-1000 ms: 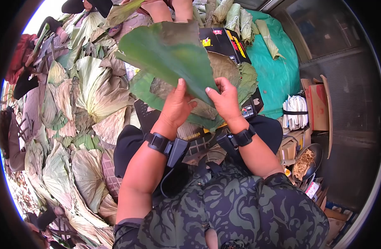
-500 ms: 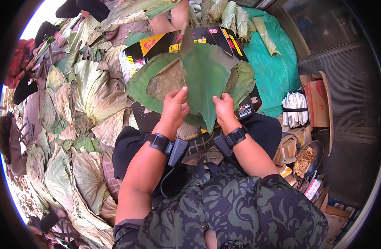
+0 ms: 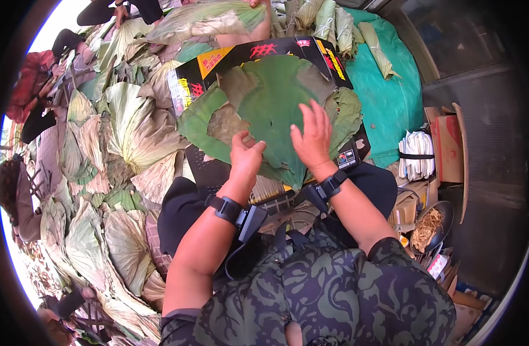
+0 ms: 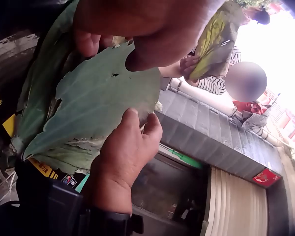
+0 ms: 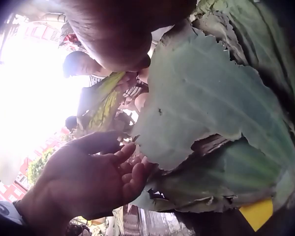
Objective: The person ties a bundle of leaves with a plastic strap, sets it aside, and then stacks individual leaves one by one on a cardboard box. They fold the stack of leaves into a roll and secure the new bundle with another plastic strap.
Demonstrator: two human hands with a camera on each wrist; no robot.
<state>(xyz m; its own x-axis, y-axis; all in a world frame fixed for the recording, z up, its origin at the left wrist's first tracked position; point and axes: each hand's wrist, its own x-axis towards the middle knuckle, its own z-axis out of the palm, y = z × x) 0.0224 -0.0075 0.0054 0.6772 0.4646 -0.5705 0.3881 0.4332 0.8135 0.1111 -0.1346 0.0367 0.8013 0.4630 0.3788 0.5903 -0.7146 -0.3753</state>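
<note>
A broad green lotus leaf with a ragged edge lies over other leaves on a black printed cardboard box across the person's lap. By the leaf's lower left side is the left hand, thumb and forefinger apart. In the right wrist view that left hand has loosely bent fingers beside the leaf edge, with nothing held. The right hand spreads its fingers over the leaf's right side. From the left wrist, the right hand shows with fingertips right at the leaf's edge.
Many dried leaves cover the ground at the left. Tied leaf bundles lie by a green tarp. At the right are strapped white sheets and a bowl of brown scraps. Across the box another person holds a leaf.
The green leaf, lifted and tilted in both hands before, now lies flat on the pile. Both hands have let go, and the right fingers have spread out.
</note>
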